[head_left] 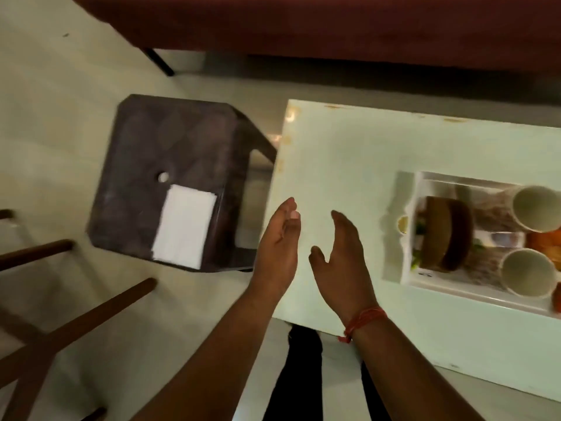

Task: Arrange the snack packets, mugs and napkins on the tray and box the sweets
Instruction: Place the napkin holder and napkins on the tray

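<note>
A white stack of napkins [184, 226] lies on a dark plastic stool [170, 147] at the left. On the pale table [343, 153] at the right stands a white tray [408, 278] holding two cream mugs [535, 211] [527, 272], a brown snack packet [446, 238] and something orange at the frame edge. My left hand [279, 247] and my right hand [343, 259] hover over the table's left end, palms facing each other, fingers apart, holding nothing. The napkins lie to the left of both hands.
A dark red sofa [303, 22] runs along the top. Brown wooden chair legs [76, 317] cross the lower left floor. My dark trouser legs [303, 375] show below the table edge. The picture is blurred by motion.
</note>
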`<state>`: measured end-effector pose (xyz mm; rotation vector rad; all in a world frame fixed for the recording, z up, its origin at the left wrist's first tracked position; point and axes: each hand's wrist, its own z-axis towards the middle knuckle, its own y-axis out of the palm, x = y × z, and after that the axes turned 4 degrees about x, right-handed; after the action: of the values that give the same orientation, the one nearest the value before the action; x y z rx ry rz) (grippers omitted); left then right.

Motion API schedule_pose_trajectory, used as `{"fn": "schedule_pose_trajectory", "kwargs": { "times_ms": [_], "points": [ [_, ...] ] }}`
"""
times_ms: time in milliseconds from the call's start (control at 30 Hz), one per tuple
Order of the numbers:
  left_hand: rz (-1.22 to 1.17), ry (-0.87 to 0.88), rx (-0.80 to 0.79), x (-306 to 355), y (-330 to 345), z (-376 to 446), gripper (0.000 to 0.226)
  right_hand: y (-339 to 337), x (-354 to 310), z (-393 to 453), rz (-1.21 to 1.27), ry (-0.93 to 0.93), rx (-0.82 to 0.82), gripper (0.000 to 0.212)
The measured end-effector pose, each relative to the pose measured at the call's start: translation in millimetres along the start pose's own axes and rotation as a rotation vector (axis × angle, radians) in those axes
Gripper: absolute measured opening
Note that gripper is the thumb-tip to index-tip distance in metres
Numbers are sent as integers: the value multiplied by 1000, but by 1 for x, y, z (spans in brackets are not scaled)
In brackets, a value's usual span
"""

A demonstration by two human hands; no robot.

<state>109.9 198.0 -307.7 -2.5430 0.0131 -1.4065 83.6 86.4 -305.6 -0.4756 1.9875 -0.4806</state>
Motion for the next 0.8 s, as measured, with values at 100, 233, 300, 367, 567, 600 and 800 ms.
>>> {"fn": "schedule_pose_trajectory", "kwargs": {
  "times_ms": [100, 233, 300, 367, 567, 600, 800],
  "points": [
    [128, 107, 172, -4, -69, 18, 30, 53, -37, 2, 79, 19, -174, 64],
    [557, 324, 530, -18, -159, 46, 28, 120, -78, 4, 73, 31, -269, 51],
    [859, 267, 562, -33, -195, 60, 38, 147, -91, 7, 111, 125, -269, 44],
    [1060, 165, 512, -49, -220, 66, 45, 166, -97, 10, 162, 230, -232, 35],
    [1026, 108, 364, -69, -231, 68, 34, 188, -96, 8, 270, 375, -172, 22],
    [971, 62, 340, -71, -229, 66, 33, 189, -96, 8, 268, 391, -167, 24],
    [593, -149, 308, -78, -205, 32, 27, 184, -96, 6, 258, 381, -204, 27]
  ]
}}
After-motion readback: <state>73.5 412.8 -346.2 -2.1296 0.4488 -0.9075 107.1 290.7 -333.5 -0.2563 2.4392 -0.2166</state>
